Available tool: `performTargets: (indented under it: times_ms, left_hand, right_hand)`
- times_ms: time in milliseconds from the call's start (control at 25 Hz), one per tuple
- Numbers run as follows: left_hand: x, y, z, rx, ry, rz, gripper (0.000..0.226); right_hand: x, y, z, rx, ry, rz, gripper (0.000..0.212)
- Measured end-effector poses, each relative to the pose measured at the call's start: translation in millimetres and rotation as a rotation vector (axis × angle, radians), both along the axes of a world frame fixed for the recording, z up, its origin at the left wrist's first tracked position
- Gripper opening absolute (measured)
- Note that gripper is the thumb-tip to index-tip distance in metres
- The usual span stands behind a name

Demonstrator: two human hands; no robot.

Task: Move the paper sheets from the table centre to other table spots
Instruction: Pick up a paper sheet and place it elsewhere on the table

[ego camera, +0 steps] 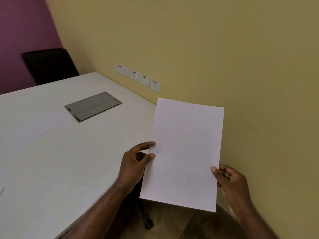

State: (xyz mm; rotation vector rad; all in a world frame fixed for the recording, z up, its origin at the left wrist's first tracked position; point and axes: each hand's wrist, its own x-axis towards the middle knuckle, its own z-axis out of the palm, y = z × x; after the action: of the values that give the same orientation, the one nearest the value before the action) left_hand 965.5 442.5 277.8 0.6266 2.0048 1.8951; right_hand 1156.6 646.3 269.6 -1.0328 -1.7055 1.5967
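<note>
We see a blank white rectangular paper sheet (184, 152) at the lower right of the frame, upright in portrait pose, flat and uncreased, tilted slightly clockwise, raised off the white table (51, 161) past its right edge, its long sides pinched.

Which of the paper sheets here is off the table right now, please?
The sheet pinched by both hands, left hand and right hand, beyond the table's right edge. The faint sheets at left lie flat on it.
</note>
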Motion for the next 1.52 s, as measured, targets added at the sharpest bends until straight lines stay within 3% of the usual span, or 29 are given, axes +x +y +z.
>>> performTargets:
  times_ms: [360, 640, 920, 1040, 1240, 1520]
  left_hand:
    - [-101, 43, -19, -0.007, -0.062, 0.325, 0.034]
    - [-153, 44, -26, -0.065, -0.094, 0.542, 0.036]
    - [-203, 61, -62, -0.276, -0.113, 0.676, 0.051]
    - [-229, 71, -88, -0.345, -0.151, 0.731, 0.056]
    - [-278, 84, -144, -0.464, -0.217, 0.78, 0.064]
    - [-320, 75, -224, -0.669, -0.108, 0.722, 0.068]
  right_hand:
    - [-172, 90, -19, -0.021, 0.005, 0.307, 0.015]
    - [-292, 121, -25, 0.002, -0.071, 0.553, 0.027]
    - [-421, 141, -65, 0.044, -0.152, 0.817, 0.026]
    - [-467, 142, -93, 0.116, -0.198, 0.882, 0.026]
    - [-517, 134, -147, 0.379, -0.27, 0.992, 0.062]
    - [-557, 125, -227, 0.532, -0.392, 1.115, 0.036]
